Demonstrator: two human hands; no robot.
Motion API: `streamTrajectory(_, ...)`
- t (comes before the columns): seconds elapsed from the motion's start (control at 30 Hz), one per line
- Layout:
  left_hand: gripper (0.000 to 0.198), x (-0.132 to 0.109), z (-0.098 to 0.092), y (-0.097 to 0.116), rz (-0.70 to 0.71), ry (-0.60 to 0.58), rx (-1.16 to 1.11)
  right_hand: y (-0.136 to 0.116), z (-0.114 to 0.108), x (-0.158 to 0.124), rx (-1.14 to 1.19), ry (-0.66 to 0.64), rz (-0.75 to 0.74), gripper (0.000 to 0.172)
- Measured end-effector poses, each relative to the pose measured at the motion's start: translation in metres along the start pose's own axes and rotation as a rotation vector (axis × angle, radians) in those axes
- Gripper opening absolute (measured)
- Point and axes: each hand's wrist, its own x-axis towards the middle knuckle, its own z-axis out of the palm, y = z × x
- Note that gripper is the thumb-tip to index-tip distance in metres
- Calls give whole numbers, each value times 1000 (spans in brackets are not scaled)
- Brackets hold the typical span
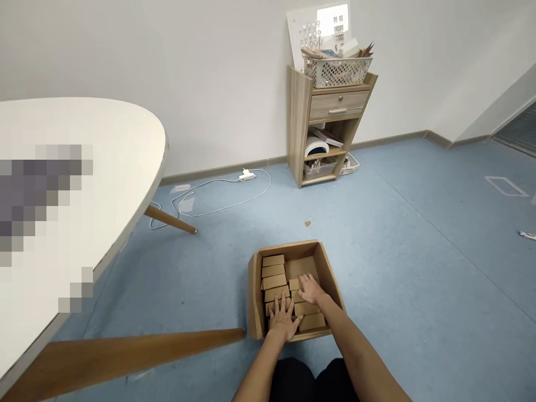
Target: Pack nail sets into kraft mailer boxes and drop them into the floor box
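- Left hand (283, 318): open, fingers spread, lying on the near cartons, clenching nothing.
- Right hand (312, 290): open, resting flat on the cartons just beyond the left hand, not grasping any single one.
- Cartons (273, 273): small, brown, and lying inside the box, some stacked in a column along its left wall, others at the near right, partly under the hands.
- Box (288, 248): open-topped cardboard, sitting on the blue floor (419, 234) just in front of the person's dark trousers (293, 382).
- Table (125, 139): white, to the left, with a wooden leg (125, 352) slanting toward the box and ending just beside it.
- Shelf (299, 111): wooden, far against the wall, with a wire basket (337, 71) on top.
- Cable (226, 195): white, looped on the far floor beside a power strip (247, 176).
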Motion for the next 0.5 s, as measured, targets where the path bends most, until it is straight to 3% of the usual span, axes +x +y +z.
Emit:
streamTrajectory(0.13, 72, -2, -2, 6, -18, -24, 35, -12, -5, -7, -33, -19, 44, 73)
streamTrajectory(0.23, 72, -25, -28, 19, -2, -80, 35, -36, -37, -22, -64, 31, 38, 73)
streamTrajectory(0.37, 73, -93, -99, 48, 151, -71, -13, -97, -127, -48, 62, 272, -39, 47)
streamTrajectory(0.5, 59, -187, -171, 74, 255, 33, -217, -206, -249, -73, 390, 638, -213, 33)
